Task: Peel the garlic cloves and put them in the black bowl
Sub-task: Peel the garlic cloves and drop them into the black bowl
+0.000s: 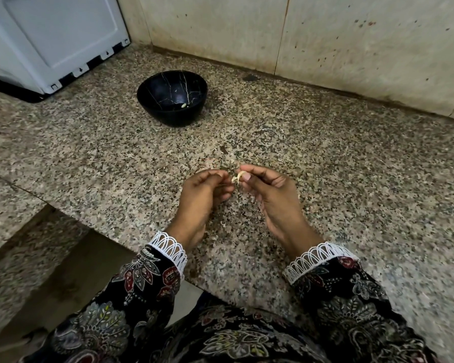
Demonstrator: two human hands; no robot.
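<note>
**Garlic clove held between both hands above the desk**

The fingers (pixel 243 176) of the right hand (pixel 270 195) are clamped on a garlic clove (pixel 237 178) — pale, with loose skin hanging from it. The left hand (pixel 205 191) is curled, its fingertips meeting the clove from the other side. Both hands are raised above the speckled granite desk (pixel 325 158). Sleeves (pixel 147 279) are dark floral with white lace cuffs. The black bowl (pixel 172 98) stands well apart, farther back on the desk — one small pale piece (pixel 184 106) lies inside. A white appliance (pixel 50 40) occupies the far left corner. A stained, spattered tile wall (pixel 325 40) borders the desk.
</note>
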